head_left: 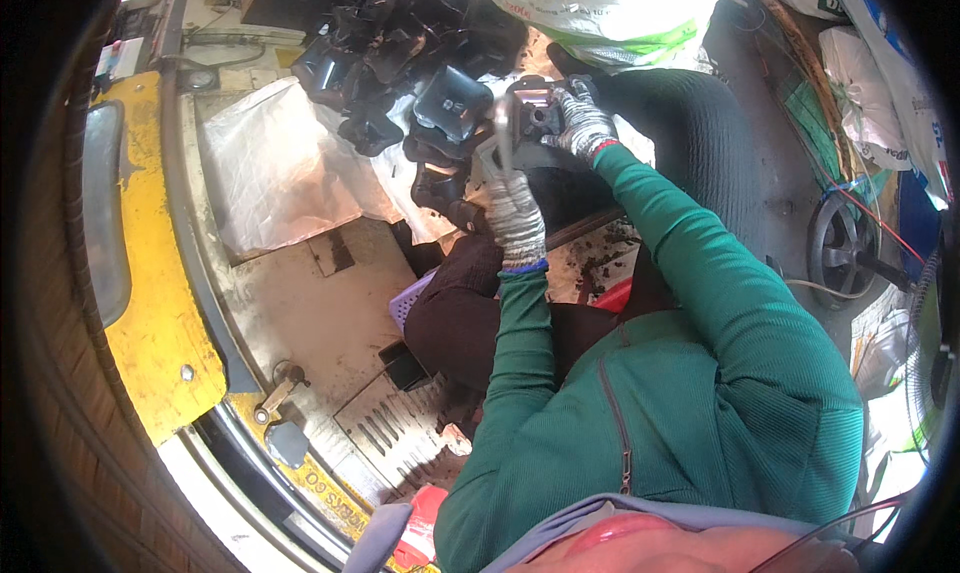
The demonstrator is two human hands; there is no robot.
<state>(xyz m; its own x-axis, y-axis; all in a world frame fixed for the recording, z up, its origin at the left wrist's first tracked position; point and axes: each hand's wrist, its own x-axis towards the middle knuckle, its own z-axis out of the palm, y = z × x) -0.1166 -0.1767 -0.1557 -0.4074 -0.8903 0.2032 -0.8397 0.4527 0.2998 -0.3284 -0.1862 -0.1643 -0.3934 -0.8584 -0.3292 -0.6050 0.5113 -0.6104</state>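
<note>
Both my hands wear grey-white knitted gloves. My right hand (585, 123) is closed on the edge of a black moulded plastic part (543, 120), which has an opening and a round hub. Close to that part's left side is my left hand (515, 218), its fingers blurred and drawn together. A pale, narrow shape rises from its fingertips; whether it is a tool or a stretched finger is unclear. Just left of my hands, a square black plastic piece (452, 103) lies on top of a heap of similar black parts (385, 48).
A white sack (615, 13) stands beyond my hands. White sheeting (285, 163) spreads at the left, beside a worn yellow machine panel (160, 273). A black handwheel (840, 241) is at the right. A purple basket (408, 298) shows beside my knee.
</note>
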